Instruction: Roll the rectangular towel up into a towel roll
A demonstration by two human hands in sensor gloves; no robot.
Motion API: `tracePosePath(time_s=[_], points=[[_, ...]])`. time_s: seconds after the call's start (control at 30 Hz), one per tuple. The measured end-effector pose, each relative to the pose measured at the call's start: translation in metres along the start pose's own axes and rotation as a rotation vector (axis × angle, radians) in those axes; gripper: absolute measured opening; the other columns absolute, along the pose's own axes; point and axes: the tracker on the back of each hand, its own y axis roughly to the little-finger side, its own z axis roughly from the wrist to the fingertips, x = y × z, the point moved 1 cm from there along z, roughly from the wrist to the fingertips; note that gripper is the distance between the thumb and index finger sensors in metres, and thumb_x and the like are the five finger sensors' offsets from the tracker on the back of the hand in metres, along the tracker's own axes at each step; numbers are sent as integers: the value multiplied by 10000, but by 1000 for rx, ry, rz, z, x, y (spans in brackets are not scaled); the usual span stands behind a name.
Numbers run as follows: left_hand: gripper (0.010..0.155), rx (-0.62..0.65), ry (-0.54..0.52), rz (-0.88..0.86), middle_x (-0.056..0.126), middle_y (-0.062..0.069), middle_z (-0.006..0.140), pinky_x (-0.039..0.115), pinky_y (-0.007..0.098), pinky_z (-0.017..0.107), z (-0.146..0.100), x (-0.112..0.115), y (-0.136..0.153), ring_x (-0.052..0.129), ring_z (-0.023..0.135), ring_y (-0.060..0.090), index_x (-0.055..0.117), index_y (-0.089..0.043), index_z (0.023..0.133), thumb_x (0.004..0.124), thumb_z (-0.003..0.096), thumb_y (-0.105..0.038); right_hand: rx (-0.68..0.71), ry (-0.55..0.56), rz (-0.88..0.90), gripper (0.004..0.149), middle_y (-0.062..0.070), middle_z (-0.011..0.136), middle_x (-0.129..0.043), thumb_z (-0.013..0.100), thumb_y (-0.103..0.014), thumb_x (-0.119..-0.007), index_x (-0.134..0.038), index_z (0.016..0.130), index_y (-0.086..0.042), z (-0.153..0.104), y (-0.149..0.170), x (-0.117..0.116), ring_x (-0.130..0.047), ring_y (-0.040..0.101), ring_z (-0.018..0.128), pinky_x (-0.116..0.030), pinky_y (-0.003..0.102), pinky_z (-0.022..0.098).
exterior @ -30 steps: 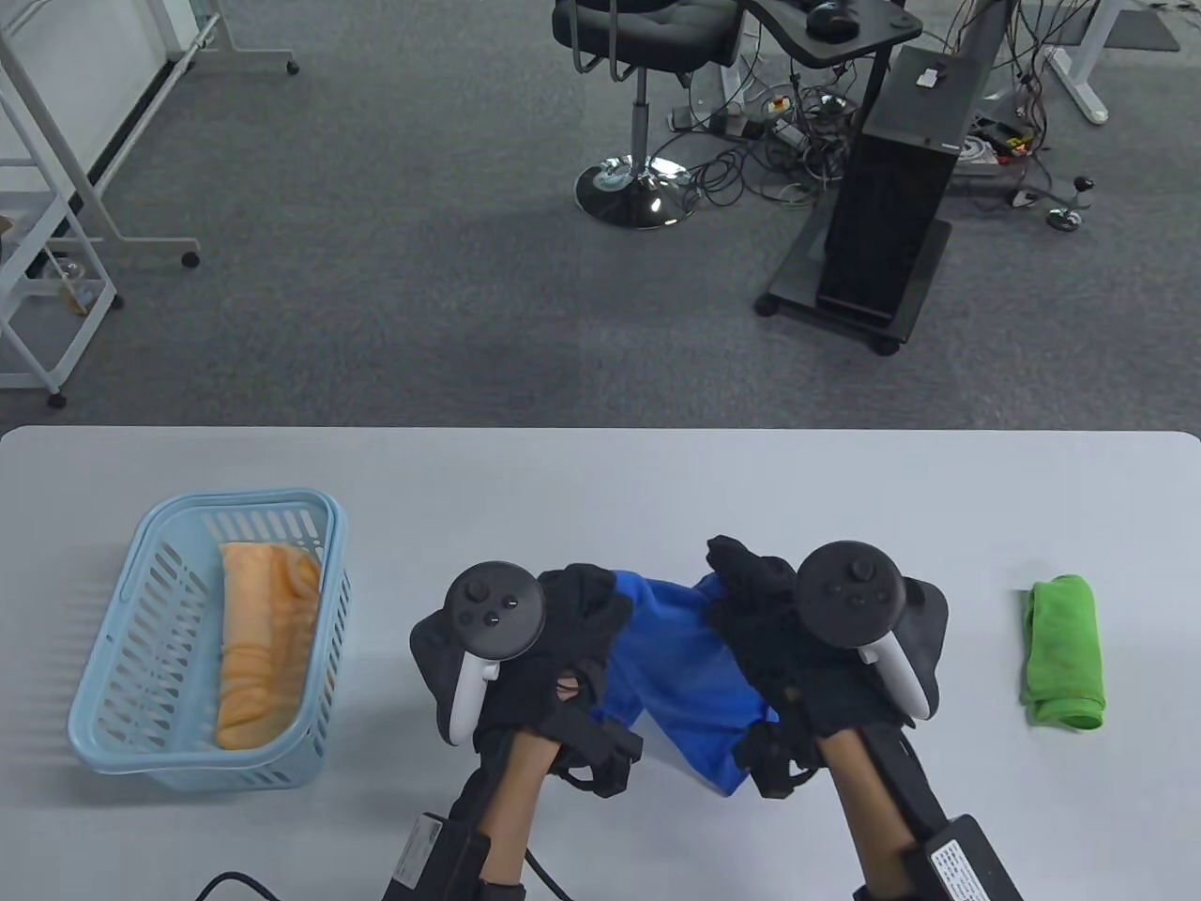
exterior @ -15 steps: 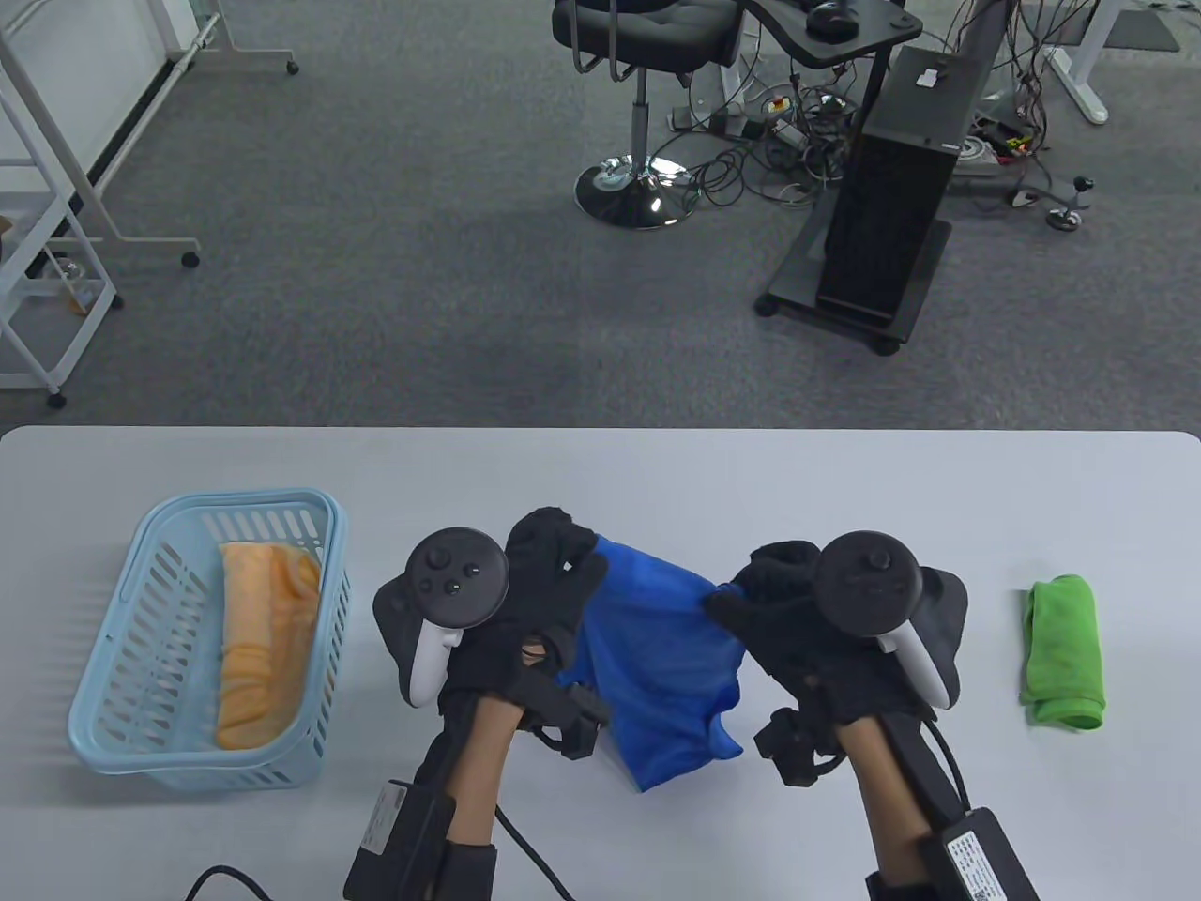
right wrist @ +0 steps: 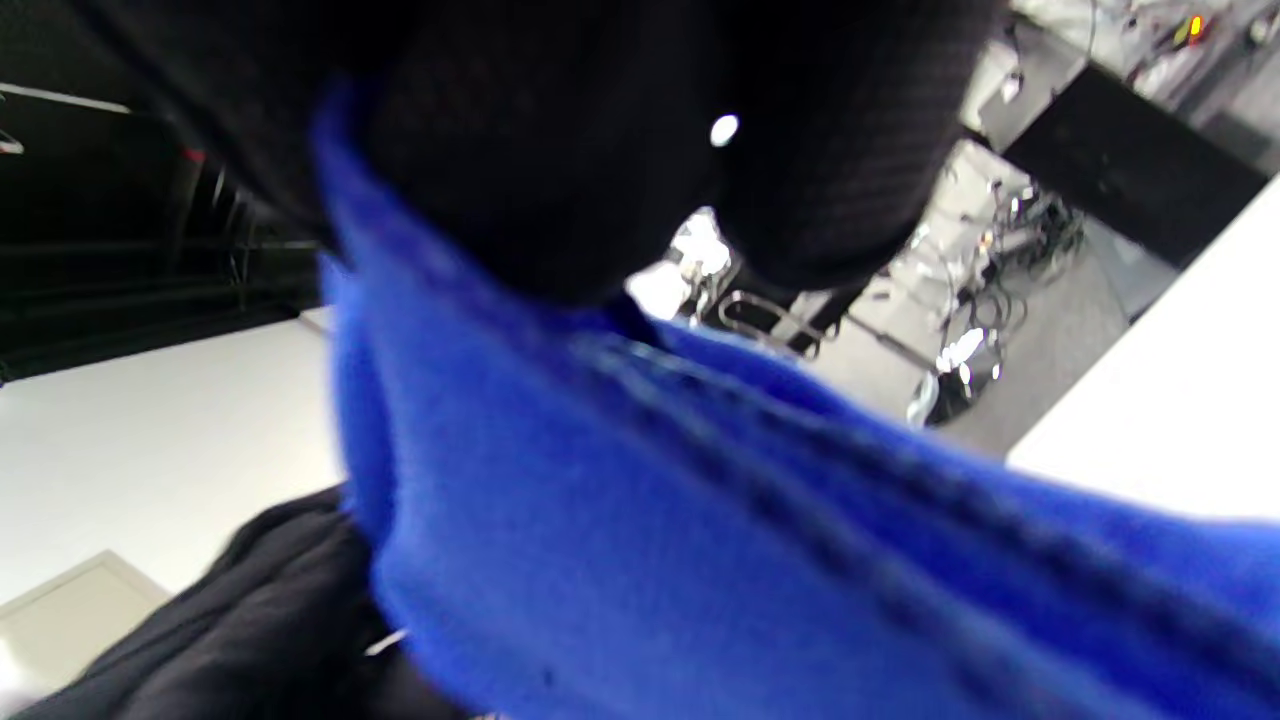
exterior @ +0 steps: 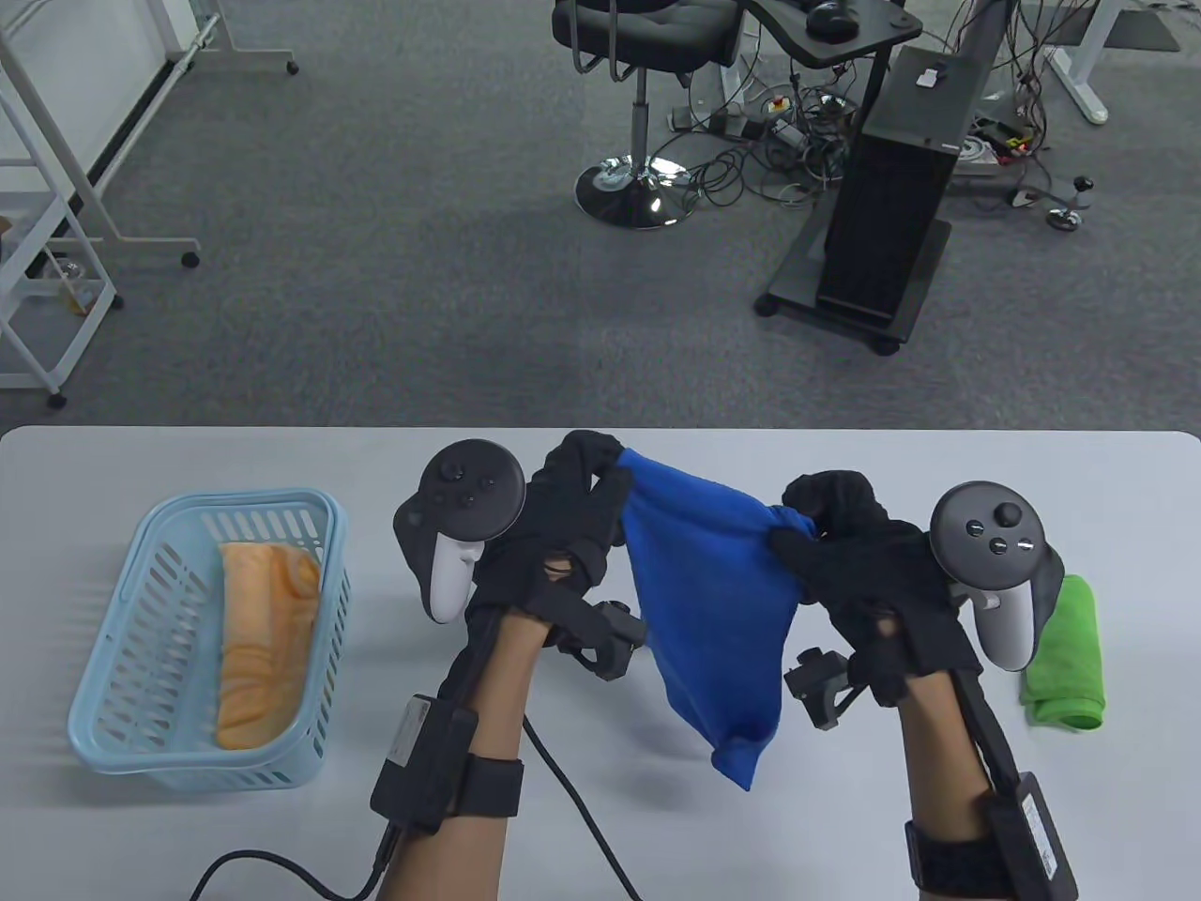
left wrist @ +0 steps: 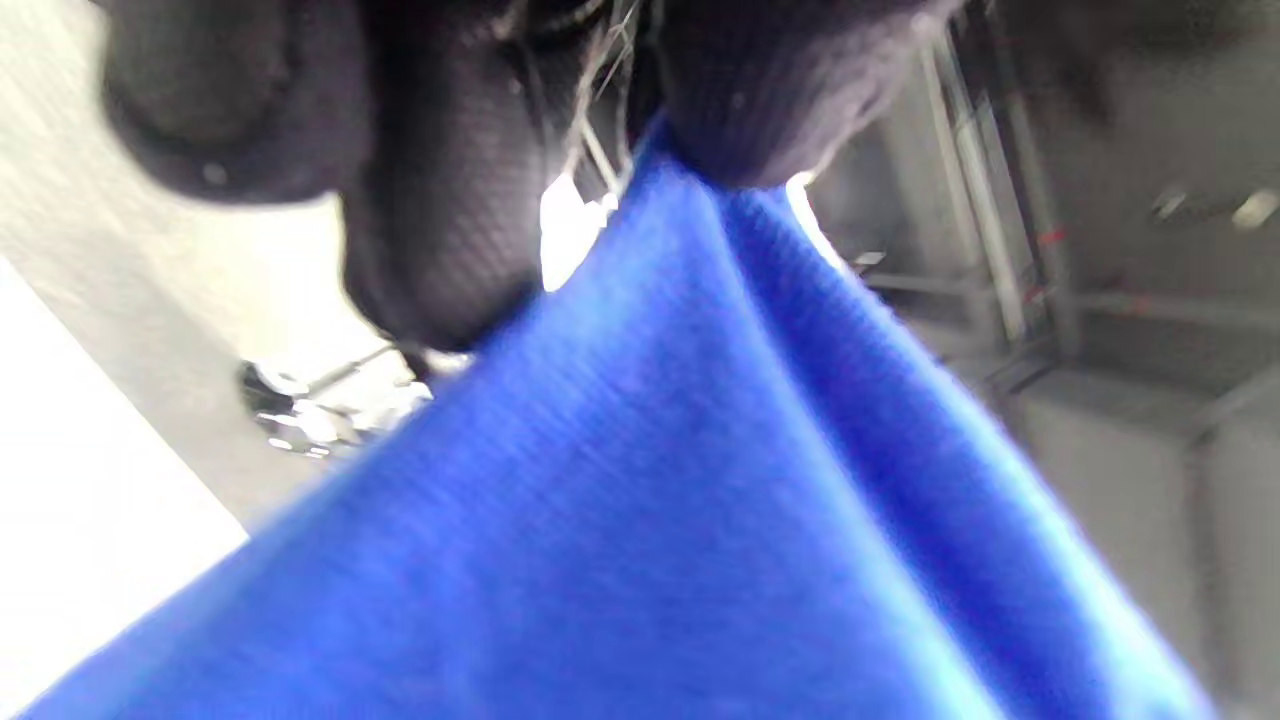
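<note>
A blue towel (exterior: 708, 601) hangs in the air above the grey table (exterior: 281, 450), stretched between both hands. My left hand (exterior: 586, 488) pinches its upper left corner. My right hand (exterior: 816, 526) pinches its upper right corner. The towel droops to a point near the table's front. In the left wrist view the blue cloth (left wrist: 640, 520) fills the frame under my gloved fingers (left wrist: 740, 110). In the right wrist view the cloth (right wrist: 700, 540) runs from under my gloved fingers (right wrist: 560, 150).
A light blue basket (exterior: 141, 741) at the left holds a rolled orange towel (exterior: 263, 638). A rolled green towel (exterior: 1070, 676) lies at the right, partly behind my right tracker. A black cable (exterior: 572, 807) trails from my left wrist.
Both hands have risen and moved away from me, lifting the blue towel off the table. They have spread apart, so the towel now hangs open between them.
</note>
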Motion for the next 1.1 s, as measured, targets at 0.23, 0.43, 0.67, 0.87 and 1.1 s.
tracePosePath(time_s=[0.23,0.43,0.67,0.87,1.1], points=[[413,34,34,89,714,177,1056,905,393,263,31,23,-2,1091,407,193,821,-169,836,829,450,-316,-150,-43,-435,477,40,764,-771,355,-315,-842,-856,829,-261,30,16,-15,-940,156,430,-803,446,485],[428,156,66,-280,854,239,944,933,445,375,53,21,-3,1124,584,232,784,-192,875,818,463,-301,-175,135,-129,478,27,802,-756,309,-316,-890,-807,778,-280,55,19,-7,-1003,124,412,-855,409,441],[431,417,-66,-104,870,96,972,762,508,612,31,-10,-36,1027,773,179,756,-298,884,786,457,-339,174,257,-292,460,-20,816,-733,282,-350,-899,-760,719,-314,31,-23,1,-976,141,639,-777,432,590],[421,311,253,319,849,66,1001,743,497,632,-42,63,73,990,825,173,765,-314,871,787,452,-344,77,14,-508,471,6,850,-737,274,-342,-904,-765,724,-321,-31,89,-85,-960,191,689,-756,468,597],[591,-19,519,504,921,136,900,780,561,538,-108,123,164,1021,715,313,706,-277,981,827,426,-440,-110,-374,-703,501,27,862,-780,284,-370,-887,-799,772,-303,-75,170,-150,-943,227,687,-747,499,580]])
